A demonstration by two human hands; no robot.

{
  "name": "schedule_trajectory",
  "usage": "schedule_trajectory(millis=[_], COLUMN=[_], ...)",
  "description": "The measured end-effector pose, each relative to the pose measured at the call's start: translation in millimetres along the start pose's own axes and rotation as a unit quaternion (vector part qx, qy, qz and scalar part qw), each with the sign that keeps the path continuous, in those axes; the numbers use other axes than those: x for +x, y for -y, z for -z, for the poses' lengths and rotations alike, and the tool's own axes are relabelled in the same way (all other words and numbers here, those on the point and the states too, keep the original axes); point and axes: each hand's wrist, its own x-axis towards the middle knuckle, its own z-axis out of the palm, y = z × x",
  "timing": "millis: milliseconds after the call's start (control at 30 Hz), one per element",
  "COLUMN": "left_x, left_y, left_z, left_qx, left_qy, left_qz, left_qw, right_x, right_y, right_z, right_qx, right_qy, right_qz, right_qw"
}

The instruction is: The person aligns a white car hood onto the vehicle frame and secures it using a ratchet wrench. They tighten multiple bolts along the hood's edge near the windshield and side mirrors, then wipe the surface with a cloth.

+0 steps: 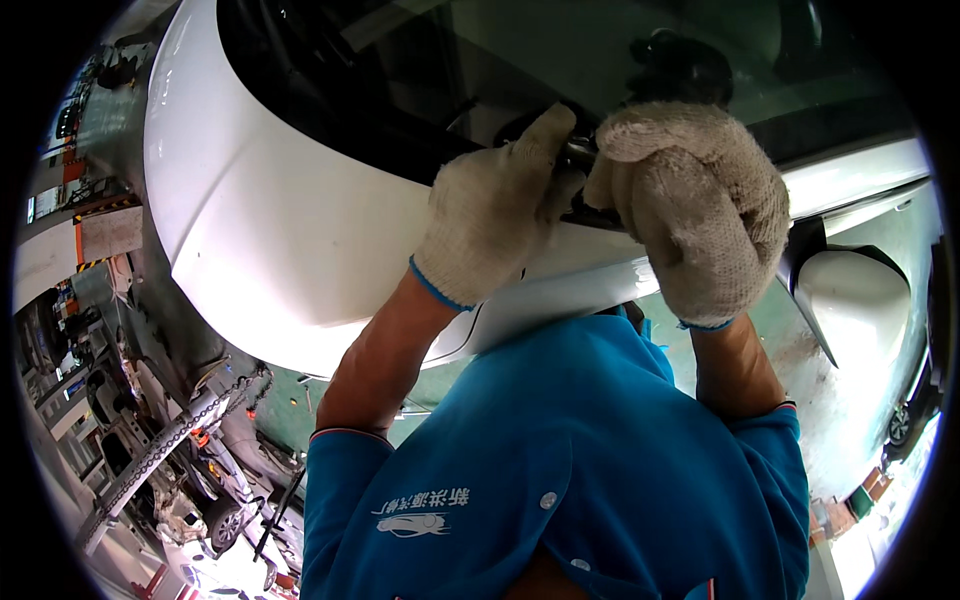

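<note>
Both hands wear off-white knitted work gloves with blue cuffs and meet at the lower corner of a car's dark windshield [430, 50]. My left hand [500, 205] reaches over the rear edge of the white hood [290, 215], its thumb and fingers bent around a spot by the glass. Close beside it, my right hand [695, 205] is curled into a fist, with the fingers folded in. A small, dark, shiny part [580, 150] shows in the gap between the gloves. The gloves cover most of it, so its kind cannot be made out.
To the right, the car's white side mirror [850, 290] juts out past the windshield pillar. My body leans close to the white fender. At the lower left are a chain-hung metal beam [165, 455] and a stripped vehicle body with a wheel [225, 525]. The floor is green.
</note>
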Motion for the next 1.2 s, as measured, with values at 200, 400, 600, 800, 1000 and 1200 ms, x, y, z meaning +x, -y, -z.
schedule_trajectory(millis=[200, 400, 600, 800, 1000, 1200], left_x=[-0.3, -0.7, 13.2, 16.6, -22.2, -14.6], left_y=[-0.5, -8.9, -19.3, -13.7, 13.0, 22.5], left_z=[5.1, -2.9, -2.5, 38.6, 58.7, 27.4], left_qx=[-0.03, -0.051, -0.04, 0.062, -0.06, 0.017], left_qy=[0.003, -0.065, -0.268, -0.278, -0.049, 0.137], left_qz=[-0.013, 0.036, -0.064, -0.203, -0.018, -0.02], left_qw=[0.999, 0.996, 0.96, 0.937, 0.997, 0.99], right_x=[6.9, 3.8, 0.2, -13.0, -43.1, -86.8], right_y=[-1.5, 21.7, 48.2, 59.4, 36.8, 30.8], right_z=[-13.6, 3.1, 28.0, 30.9, 31.2, 16.3], right_qx=[-0.006, -0.156, -0.274, -0.233, -0.05, 0.042], right_qy=[-0.021, 0.013, 0.03, 0.028, -0.031, -0.065], right_qz=[0.03, -0.036, -0.024, -0.12, -0.17, -0.193], right_qw=[0.999, 0.987, 0.961, 0.965, 0.984, 0.978])
